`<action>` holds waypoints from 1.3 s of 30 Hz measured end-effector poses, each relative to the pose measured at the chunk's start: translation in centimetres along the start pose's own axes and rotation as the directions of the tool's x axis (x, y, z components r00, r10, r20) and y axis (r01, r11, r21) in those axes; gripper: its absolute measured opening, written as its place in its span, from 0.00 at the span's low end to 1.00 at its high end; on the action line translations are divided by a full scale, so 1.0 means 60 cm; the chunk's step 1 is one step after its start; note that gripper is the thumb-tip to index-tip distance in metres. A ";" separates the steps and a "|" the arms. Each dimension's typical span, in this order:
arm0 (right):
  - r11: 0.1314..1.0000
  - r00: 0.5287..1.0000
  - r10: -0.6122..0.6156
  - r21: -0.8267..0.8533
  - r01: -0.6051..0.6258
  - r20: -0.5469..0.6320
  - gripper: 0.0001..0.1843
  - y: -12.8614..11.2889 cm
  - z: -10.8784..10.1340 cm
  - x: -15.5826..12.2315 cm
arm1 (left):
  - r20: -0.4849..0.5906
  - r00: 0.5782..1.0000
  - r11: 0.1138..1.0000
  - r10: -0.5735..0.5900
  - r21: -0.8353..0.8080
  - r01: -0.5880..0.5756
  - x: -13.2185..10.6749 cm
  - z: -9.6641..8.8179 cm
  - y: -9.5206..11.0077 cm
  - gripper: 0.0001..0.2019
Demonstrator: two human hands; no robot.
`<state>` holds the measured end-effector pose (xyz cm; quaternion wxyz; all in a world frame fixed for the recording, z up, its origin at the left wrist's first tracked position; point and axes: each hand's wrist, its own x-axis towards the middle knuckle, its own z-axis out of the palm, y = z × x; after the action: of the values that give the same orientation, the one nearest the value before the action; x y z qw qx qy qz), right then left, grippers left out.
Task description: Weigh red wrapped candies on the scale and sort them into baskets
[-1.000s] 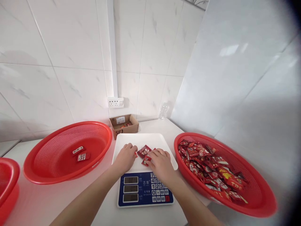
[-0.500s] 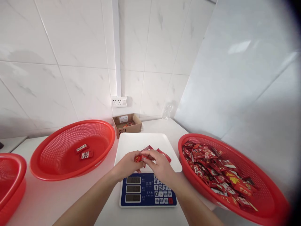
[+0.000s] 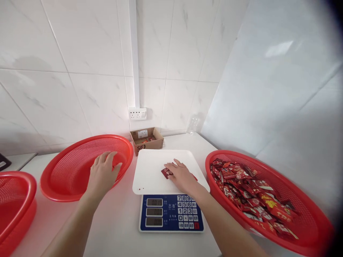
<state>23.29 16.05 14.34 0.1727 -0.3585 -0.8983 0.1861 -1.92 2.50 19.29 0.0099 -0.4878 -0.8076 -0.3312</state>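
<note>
The right hand (image 3: 182, 175) lies palm down over a flat, dark red foil packet (image 3: 166, 172) on the white square plastic pan (image 3: 150, 164) of a blue-panelled digital scale (image 3: 171, 214). The fingers rest over the packet, probably to control something so slippery and thin, though whether they pinch it I cannot tell. The edge of another red packet (image 3: 195, 177) shows beside the wrist.

The left hand (image 3: 103, 175) hangs over a round, perforated red plastic basket (image 3: 53, 192) towards the left of the white bench (image 3: 118, 221), thumb well apart from the fingers; nothing shows in it, but the palm is hidden. It also blocks part of that basket, so its full contents cannot be told.

The scale stands mid-bench with keypad and displays facing the person, presumably for easy reading, between baskets within reach on either side. A large red perforated basket (image 3: 308, 221) at the bench's right edge carries a heap of small red and dark packets (image 3: 241, 185). At the back edge, likely out of the arms' way, a brown cardboard box (image 3: 152, 145) contains a few packets; a clear plastic bottle (image 3: 192, 125) stands near the back right corner
</note>
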 end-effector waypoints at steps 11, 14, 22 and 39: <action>0.961 0.995 -0.033 0.271 0.057 -0.093 0.08 -0.060 -0.032 -0.030 | 0.306 0.878 0.877 0.369 -0.428 -0.220 -0.078 0.106 0.108 0.20; 0.879 0.992 -0.065 0.465 0.107 -0.105 0.08 -0.067 -0.035 -0.048 | 0.295 0.877 0.839 0.379 -0.509 -0.192 -0.083 0.114 0.123 0.12; 0.974 0.977 0.208 -0.082 -0.212 -0.051 0.27 0.033 -0.050 -0.065 | -0.078 0.997 0.971 -0.010 -0.241 -0.009 -0.031 0.010 0.028 0.13; 0.906 0.990 -0.078 0.406 0.120 -0.117 0.14 -0.100 -0.039 -0.095 | 0.442 0.816 0.682 0.373 -0.727 0.082 -0.130 0.082 0.129 0.20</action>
<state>24.75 8.47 18.12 0.2977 -0.2767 -0.8463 0.3443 9.81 1.46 16.89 -0.3894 -0.5921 -0.5350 -0.4600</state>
